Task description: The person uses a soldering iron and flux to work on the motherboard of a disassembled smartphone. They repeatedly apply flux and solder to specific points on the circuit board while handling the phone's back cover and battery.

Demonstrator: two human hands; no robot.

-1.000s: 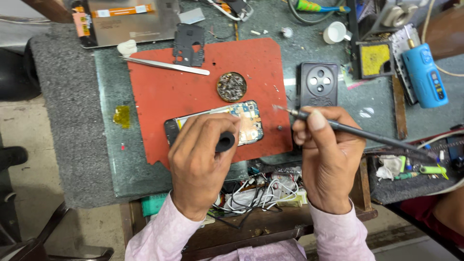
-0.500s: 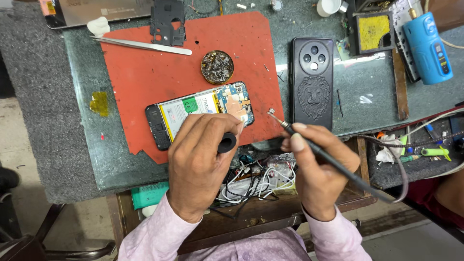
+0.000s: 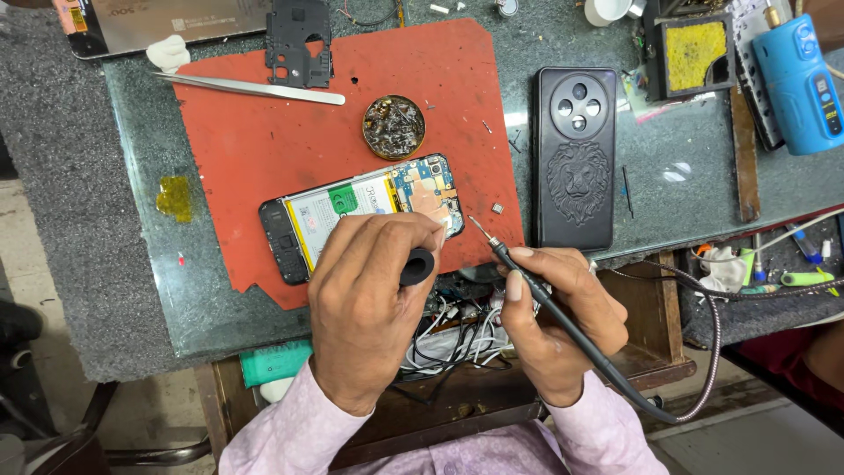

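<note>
Left hand (image 3: 369, 299) closed on a black tool (image 3: 417, 266) over the opened phone (image 3: 360, 211); right hand (image 3: 558, 321) pinches soldering iron (image 3: 527, 286), tip at 3 o'clock of board. Brace wrists, touch briefly.

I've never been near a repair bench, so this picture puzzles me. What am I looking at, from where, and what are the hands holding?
The camera sits on a person's head and looks down at their own two hands. The left hand holds a short black tool over an opened phone, whose insides show, lying on a red mat. The right hand holds a thin soldering iron like a pen, its tip beside the phone. Also on the glass-topped bench: tweezers, a round tin of small parts, and a black phone back cover.
</note>
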